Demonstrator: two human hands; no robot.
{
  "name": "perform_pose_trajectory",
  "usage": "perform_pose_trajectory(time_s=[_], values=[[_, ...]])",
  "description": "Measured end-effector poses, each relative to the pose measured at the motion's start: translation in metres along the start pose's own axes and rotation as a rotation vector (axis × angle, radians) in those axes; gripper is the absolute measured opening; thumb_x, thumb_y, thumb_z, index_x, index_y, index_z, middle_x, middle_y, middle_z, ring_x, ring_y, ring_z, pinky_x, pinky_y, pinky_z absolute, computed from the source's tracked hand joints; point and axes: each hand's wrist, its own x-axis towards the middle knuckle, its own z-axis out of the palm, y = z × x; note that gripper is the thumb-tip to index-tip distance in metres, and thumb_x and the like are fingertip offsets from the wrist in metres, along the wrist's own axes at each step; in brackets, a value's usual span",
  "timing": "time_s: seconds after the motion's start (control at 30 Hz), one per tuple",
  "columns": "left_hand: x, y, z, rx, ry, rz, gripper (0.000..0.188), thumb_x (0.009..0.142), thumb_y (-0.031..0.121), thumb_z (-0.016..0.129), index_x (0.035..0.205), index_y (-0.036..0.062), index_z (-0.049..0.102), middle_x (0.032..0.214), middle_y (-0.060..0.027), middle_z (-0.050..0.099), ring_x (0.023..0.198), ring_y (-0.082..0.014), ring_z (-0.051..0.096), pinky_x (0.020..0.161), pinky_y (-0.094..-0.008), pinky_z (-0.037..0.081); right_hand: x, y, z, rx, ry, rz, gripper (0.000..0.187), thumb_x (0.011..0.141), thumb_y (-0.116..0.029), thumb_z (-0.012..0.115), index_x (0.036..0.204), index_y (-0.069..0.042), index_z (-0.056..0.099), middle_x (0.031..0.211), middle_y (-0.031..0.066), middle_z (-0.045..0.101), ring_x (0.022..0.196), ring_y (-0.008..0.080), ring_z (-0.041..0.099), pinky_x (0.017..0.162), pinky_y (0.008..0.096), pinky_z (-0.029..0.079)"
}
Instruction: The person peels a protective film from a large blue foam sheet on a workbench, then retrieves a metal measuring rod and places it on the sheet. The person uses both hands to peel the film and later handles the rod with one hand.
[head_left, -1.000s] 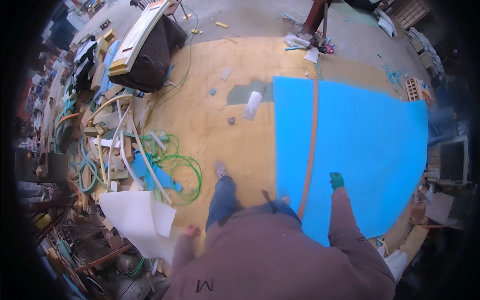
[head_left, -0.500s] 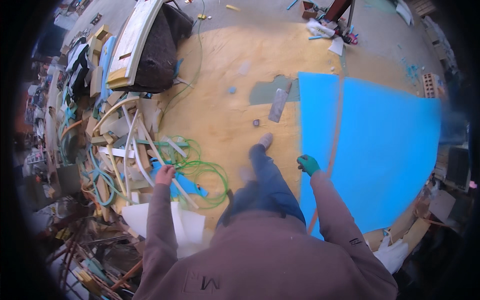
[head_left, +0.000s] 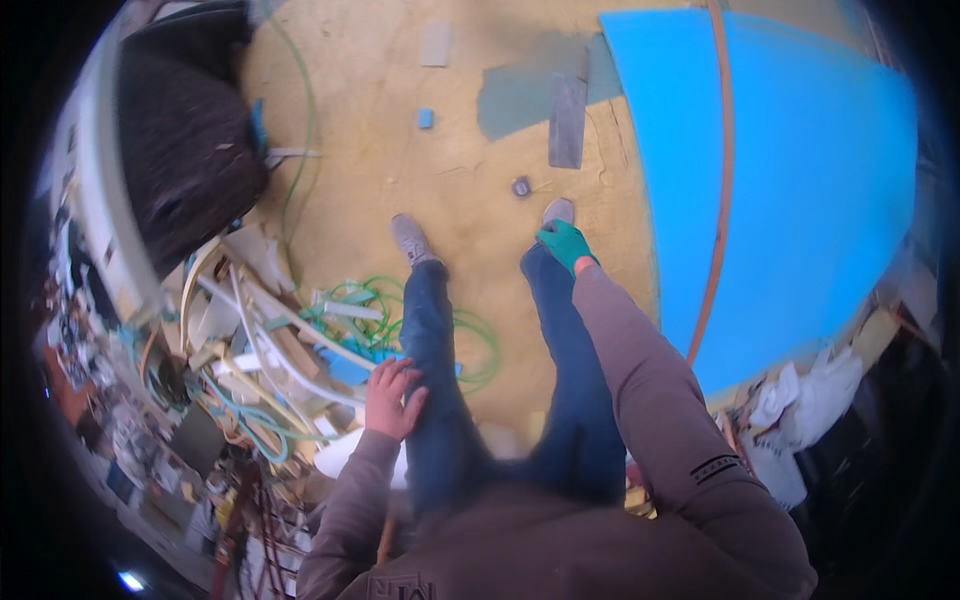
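Note:
My left hand (head_left: 393, 397) is bare. Its fingers are spread beside my left thigh, with nothing in them. My right hand (head_left: 566, 245) wears a green glove and appears over my right knee with the fingers curled together; the palm side is hidden, so anything inside cannot be made out. Beyond my feet lies a small dark roundish object (head_left: 521, 187). Farther off is a flat grey rectangular blade (head_left: 567, 120) with a narrow handle, partly on a grey-green patch (head_left: 510, 98). A large bright blue sheet (head_left: 810, 200) spreads at my right, crossed by a long brown strip (head_left: 721, 190).
At left, white curved strips (head_left: 262, 340), offcuts and a coiled green hose (head_left: 485, 350) lie heaped. A dark brown draped piece (head_left: 190, 140) with a pale curved frame (head_left: 110, 200) stands at far left. White bags (head_left: 810, 395) lie at right. A small blue block (head_left: 425, 118) is on the tan floor.
My view has shifted forward and down, and both feet now show. The left hand has opened out by the thigh. My gloved right hand has come left, from beside the blue sheet to over the knee.

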Motion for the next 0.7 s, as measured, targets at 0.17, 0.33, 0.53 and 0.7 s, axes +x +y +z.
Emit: perform_pose_trajectory(time_s=[0.17, 0.33, 0.53, 0.7], values=[[0.050, -0.029, -0.015, 0.056, -0.186, -0.003, 0.031, 0.086, 0.021, 0.076, 0.116, 0.0140, 0.074, 0.137, -0.0084, 0.068, 0.144, -0.0411, 0.049, 0.123, -0.0653, 0.026, 0.107, 0.032, 0.063, -0.087, 0.186, 0.223, 0.072, 0.089, -0.055, 0.077, 0.137, -0.004, 0.059, 0.129, 0.0254, 0.071, 0.117, 0.0411, 0.071, 0.099, 0.0510, 0.055], [0.053, -0.048, -0.057, 0.117, -0.268, -0.075, 0.028, 0.080, 0.016, 0.074, 0.108, 0.0153, 0.075, 0.132, -0.0047, 0.070, 0.141, -0.0377, 0.051, 0.123, -0.0638, 0.027, 0.192, 0.034, 0.112, -0.169, 0.478, 0.362, 0.085, 0.084, -0.062, 0.079, 0.142, -0.007, 0.049, 0.145, 0.0281, 0.058, 0.118, 0.0501, 0.068, 0.099, 0.0575, 0.055], [0.053, -0.067, -0.059, 0.014, -0.258, -0.061, 0.024, 0.080, 0.012, 0.071, 0.104, 0.0102, 0.075, 0.130, -0.0090, 0.071, 0.138, -0.0412, 0.053, 0.121, -0.0652, 0.030, 0.194, 0.026, 0.107, -0.169, 0.299, 0.247, 0.048, 0.081, -0.038, 0.085, 0.115, -0.009, 0.067, 0.107, 0.0192, 0.076, 0.104, 0.0393, 0.074, 0.090, 0.0492, 0.058], [0.069, -0.084, -0.021, -0.242, -0.085, 0.046, 0.008, 0.094, 0.011, 0.071, 0.097, 0.0048, 0.076, 0.103, -0.0122, 0.076, 0.102, -0.0338, 0.068, 0.094, -0.0460, 0.051, 0.058, -0.059, 0.105, 0.261, -0.406, -0.151, 0.052, 0.093, -0.022, 0.083, 0.137, -0.005, 0.062, 0.119, 0.0018, 0.067, 0.108, 0.0127, 0.061, 0.092, 0.0352, 0.055]])
